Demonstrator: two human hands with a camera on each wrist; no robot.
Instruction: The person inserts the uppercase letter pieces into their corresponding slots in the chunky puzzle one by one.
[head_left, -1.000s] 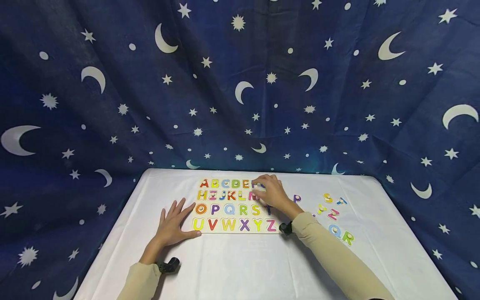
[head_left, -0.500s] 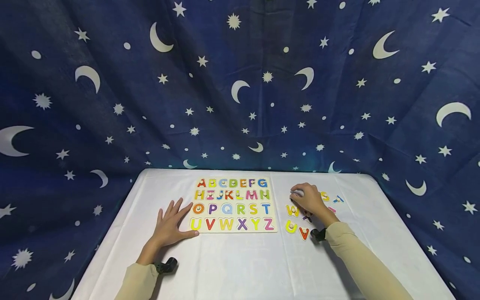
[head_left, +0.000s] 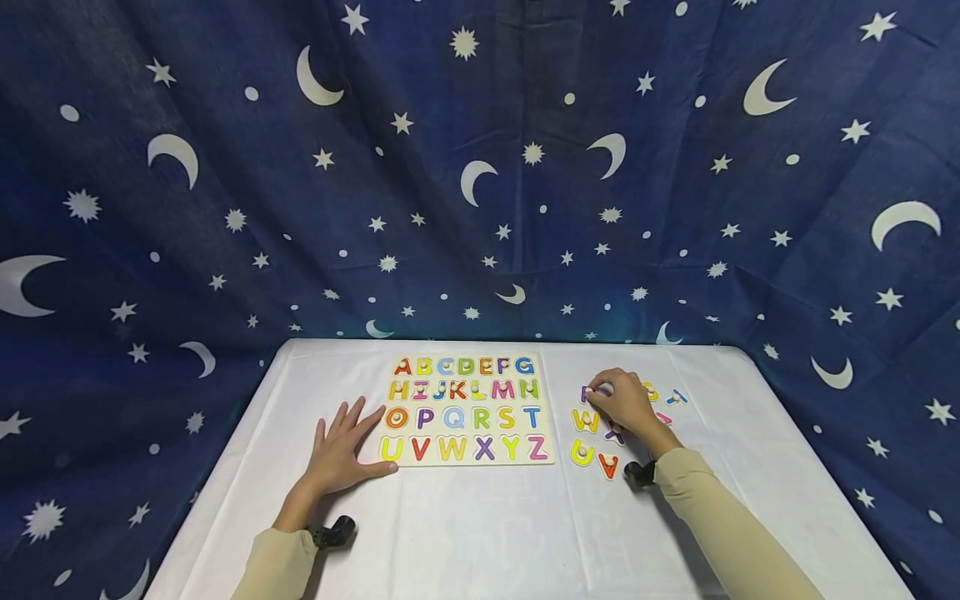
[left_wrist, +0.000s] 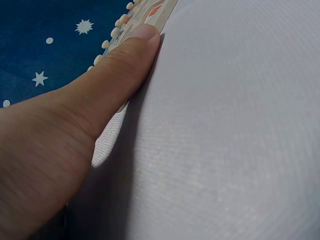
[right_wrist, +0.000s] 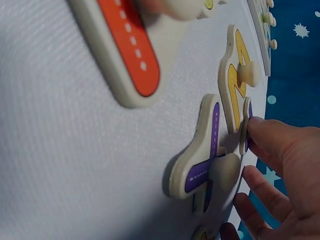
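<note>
A wooden alphabet puzzle board (head_left: pixel 546 433) lies on the white table, its rows of coloured letters filled from A to Z. My left hand (head_left: pixel 341 450) rests flat on the cloth at the board's lower left corner, and its thumb (left_wrist: pixel 125 55) touches the board edge (left_wrist: pixel 159 11). My right hand (head_left: pixel 597 390) is over the loose letters to the right of the board. Its fingertips (right_wrist: pixel 265 132) pinch a purple P (head_left: pixel 586 392), which stands tilted on edge (right_wrist: pixel 245 125). A purple X (right_wrist: pixel 200 160) and a yellow W (right_wrist: pixel 235 80) lie just beside it.
More loose letters lie right of the board: a yellow U (head_left: pixel 581 454), a red V (head_left: pixel 607 467), a yellow S (head_left: pixel 651 390), a blue T (head_left: pixel 677 397). A dark blue moon-and-star curtain (head_left: pixel 480 167) hangs behind and around the white table (head_left: pixel 487 533).
My right hand left the board's top row, where G now sits, and moved right to the loose letters. It now grips the purple P. The left hand stayed put.
</note>
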